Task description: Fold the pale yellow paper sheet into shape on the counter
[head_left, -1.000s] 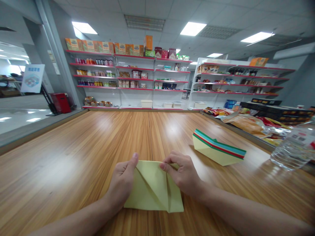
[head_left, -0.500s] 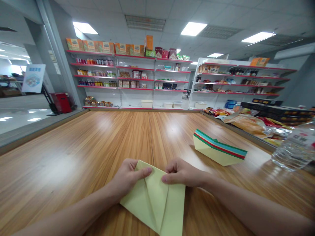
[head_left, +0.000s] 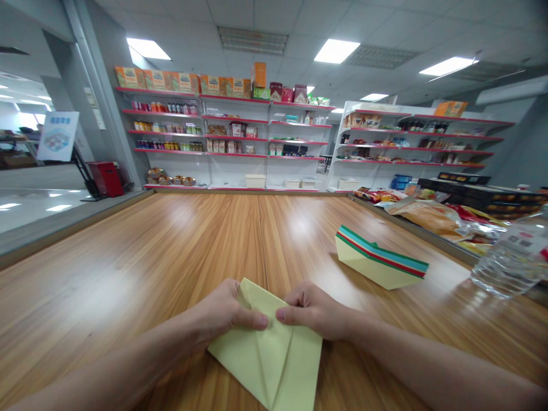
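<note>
A folded sheet of pale yellow paper [head_left: 274, 359] is held near the front of the wooden table, with its creases running down toward me. My left hand [head_left: 233, 314] grips its upper left side, thumb on top and fingers behind. On the upper right edge, my right hand [head_left: 310, 311] pinches the same paper, its thumb close to the left thumb. The fingers under the paper are hidden. Farther right stands a folded paper boat [head_left: 381, 260], pale yellow with green, blue and red stripes along its top; neither hand touches it.
The wooden table [head_left: 205, 228] has a raised edge. A clear plastic bottle [head_left: 509, 260] stands at the right. Beyond the right edge lie packaged snacks [head_left: 432, 217] and stacked black boxes [head_left: 479, 194]. Shelves of goods [head_left: 235, 128] line the back.
My left thumb has slid down and slightly right on the paper. The right thumb has shifted a little left, closer to it. The paper boat stays in place.
</note>
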Demonstrator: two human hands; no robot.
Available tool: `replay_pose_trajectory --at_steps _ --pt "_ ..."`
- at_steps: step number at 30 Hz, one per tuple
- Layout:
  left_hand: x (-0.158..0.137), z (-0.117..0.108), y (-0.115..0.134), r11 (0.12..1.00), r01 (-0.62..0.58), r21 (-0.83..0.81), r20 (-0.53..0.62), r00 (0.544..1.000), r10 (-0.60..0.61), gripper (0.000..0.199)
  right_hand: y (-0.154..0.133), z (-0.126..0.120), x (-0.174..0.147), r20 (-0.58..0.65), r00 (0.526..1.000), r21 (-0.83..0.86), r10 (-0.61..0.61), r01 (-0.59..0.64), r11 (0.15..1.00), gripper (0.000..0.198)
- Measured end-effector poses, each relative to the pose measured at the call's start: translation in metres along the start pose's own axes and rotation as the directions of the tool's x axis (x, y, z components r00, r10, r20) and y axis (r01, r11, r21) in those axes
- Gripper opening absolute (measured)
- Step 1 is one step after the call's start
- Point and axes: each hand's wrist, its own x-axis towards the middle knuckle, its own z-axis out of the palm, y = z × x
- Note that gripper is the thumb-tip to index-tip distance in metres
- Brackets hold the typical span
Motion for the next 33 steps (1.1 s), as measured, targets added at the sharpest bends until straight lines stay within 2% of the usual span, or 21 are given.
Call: replay_pose_trajectory --at_steps 5,7,8,10,11,12,13,15,16,17,24,27,29,33 --pt "0.003 0.001 -0.002 0.992 -0.026 0.123 -0.102 0.994 0.039 0.018 0.003 0.001 0.000 -0.014 1.000 0.046 -0.012 0.013 0.999 0.045" --pt "0.006 -0.003 -0.002 0.961 -0.068 0.267 -0.232 0.964 0.133 0.025 0.006 0.001 0.003 -0.087 0.996 0.109 -0.027 0.037 0.993 0.047" --pt "0.007 -0.005 -0.001 0.933 -0.105 0.345 -0.323 0.920 0.223 0.031 0.008 0.001 0.004 -0.145 0.989 0.135 -0.040 0.059 0.989 0.048" --pt "0.010 -0.005 -0.001 0.889 -0.202 0.411 -0.487 0.776 0.401 0.046 0.010 0.001 0.006 -0.274 0.959 0.149 -0.069 0.113 0.982 0.051" --pt "0.010 -0.004 0.000 0.896 -0.260 0.360 -0.541 0.724 0.428 0.054 0.011 0.002 0.007 -0.330 0.940 0.142 -0.082 0.135 0.981 0.052" --pt "0.011 0.000 0.000 0.916 -0.316 0.247 -0.570 0.717 0.401 0.059 0.010 0.003 0.007 -0.374 0.923 0.133 -0.093 0.153 0.979 0.052" --pt "0.010 0.004 -0.001 0.935 -0.345 0.082 -0.562 0.758 0.330 0.058 0.010 0.004 0.007 -0.403 0.909 0.125 -0.102 0.165 0.978 0.052" --pt "0.009 0.013 -0.002 0.921 -0.312 -0.234 -0.432 0.882 0.189 0.047 0.008 0.008 0.005 -0.420 0.900 0.121 -0.112 0.177 0.977 0.052" --pt "0.008 0.017 -0.002 0.902 -0.276 -0.333 -0.365 0.919 0.147 0.044 0.008 0.010 0.004 -0.411 0.905 0.124 -0.113 0.178 0.976 0.051" --pt "0.008 0.020 -0.003 0.884 -0.265 -0.384 -0.336 0.932 0.133 0.041 0.007 0.012 0.004 -0.394 0.912 0.130 -0.114 0.178 0.975 0.051" --pt "0.003 0.021 -0.004 0.876 -0.298 -0.379 -0.364 0.918 0.154 0.037 0.007 0.016 0.003 -0.267 0.956 0.258 -0.122 0.193 0.947 0.049" --pt "0.002 0.019 -0.002 0.880 -0.277 -0.387 -0.344 0.928 0.141 0.033 0.004 0.020 0.002 -0.231 0.965 0.341 -0.124 0.200 0.918 0.048" --pt "0.003 0.018 -0.002 0.879 -0.249 -0.408 -0.320 0.940 0.118 0.033 0.003 0.022 0.001 -0.261 0.957 0.341 -0.123 0.210 0.916 0.046" --pt "0.006 0.018 -0.006 0.882 -0.197 -0.428 -0.231 0.967 0.104 0.038 0.006 0.017 0.004 -0.415 0.905 0.309 -0.096 0.239 0.921 0.044"
